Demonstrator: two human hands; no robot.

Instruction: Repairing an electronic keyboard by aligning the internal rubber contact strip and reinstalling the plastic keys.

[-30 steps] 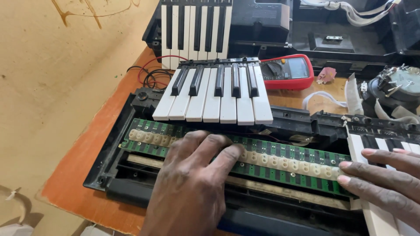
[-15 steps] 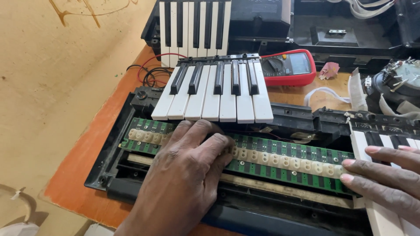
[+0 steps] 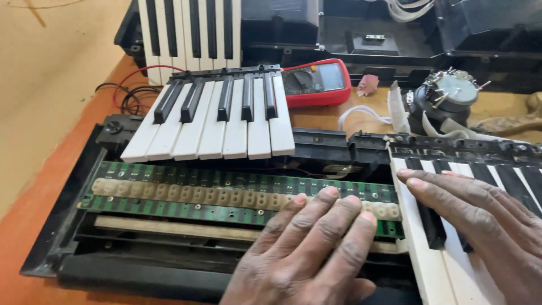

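1. The left hand (image 3: pixel 307 248) lay flat, palm down, fingers spread a little and gripping nothing; its fingertips rested on the pale rubber contact strip (image 3: pixel 226 196) near the strip's right end. The wrist was cut off by the bottom edge.
2. The right hand (image 3: pixel 480 220) was also flat and open, holding nothing, its fingers pressed on the keys still mounted (image 3: pixel 435 265) at the right; the hand ran out of frame at the lower right corner.
3. The contact strip sat on a green circuit board (image 3: pixel 169 209) inside the opened black keyboard chassis (image 3: pixel 73 226); the strip's right end was hidden under the left fingers.
4. A detached key section (image 3: pixel 220 121) lay tilted across the chassis's back edge, covering what was beneath it.
5. A second key section (image 3: pixel 189 31) farther back was cropped at the top.
6. A red multimeter (image 3: pixel 316 83) lay just behind the detached keys, its left part hidden by them; its leads (image 3: pixel 132 93) coiled at the left.
7. A round metal part (image 3: pixel 451 93) at the right was hard to identify.
8. Everything rested on an orange-brown table (image 3: pixel 34 203) beside a tan floor (image 3: pixel 51 62).
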